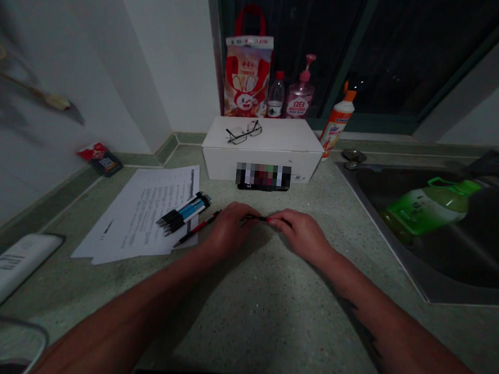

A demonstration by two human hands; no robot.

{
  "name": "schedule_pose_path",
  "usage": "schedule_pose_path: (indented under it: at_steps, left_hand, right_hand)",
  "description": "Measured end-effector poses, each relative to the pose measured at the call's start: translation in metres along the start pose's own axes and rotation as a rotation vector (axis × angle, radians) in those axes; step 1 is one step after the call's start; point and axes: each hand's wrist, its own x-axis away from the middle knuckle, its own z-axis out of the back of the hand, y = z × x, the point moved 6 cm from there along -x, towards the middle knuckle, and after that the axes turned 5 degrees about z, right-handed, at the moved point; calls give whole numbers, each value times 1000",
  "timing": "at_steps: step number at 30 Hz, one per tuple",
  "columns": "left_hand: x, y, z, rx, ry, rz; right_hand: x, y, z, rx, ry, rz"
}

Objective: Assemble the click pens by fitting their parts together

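Note:
Above the middle of the counter, my left hand (231, 227) and my right hand (301, 231) are both closed on a thin black-and-red pen (263, 218), one at each end. The pen lies roughly level, and its ends are partly hidden by my fingers. Beside my left hand, a red-and-black pen (197, 229) rests partly on the printed sheets (142, 212). Several pens in white, blue and black (185, 213) lie bunched on the same sheets.
Behind my hands stands a white box (275, 140) with eyeglasses (244, 132) on top and a black device (262, 187), partly blurred, against its front. A sink (403, 270) holding a green jug (433, 206) is at right. A white power strip (10, 271) lies at left.

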Motion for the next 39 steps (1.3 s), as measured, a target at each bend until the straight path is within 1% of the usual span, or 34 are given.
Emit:
schedule_pose_path:
  at_steps: [3,5,8,10,13,17,25,30,34,36,39]
  left_hand:
    - [0,-2,3,27,43,36]
    - [0,-2,3,53,40,73]
    - [2,-1,-2,104,-24,103]
    - [4,2,-7,123,-77,109]
    - [7,3,-11,116,-106,120]
    - [7,4,-12,98,-97,105]
    - [7,3,-11,114,-103,85]
    - [7,4,-11,125,-99,94]
    - [7,2,-12,124,-97,104]
    - [8,2,-13,116,-109,96]
    - [8,3,-13,124,-100,88]
  right_hand:
    - [-2,8,14,-230,180,-97]
    - [-3,14,21,-407,283,-165]
    - [-4,17,24,-608,359,-211]
    - [-3,15,24,-658,383,-218]
    - [-3,12,22,-663,374,-231]
    - [-2,13,20,-652,392,-234]
    - [0,11,20,-656,424,-196]
    - [0,9,17,-630,374,-209]
    - [0,11,18,-613,388,-208]
    - [0,11,18,-610,369,-215]
    - [0,7,15,-674,358,-213]
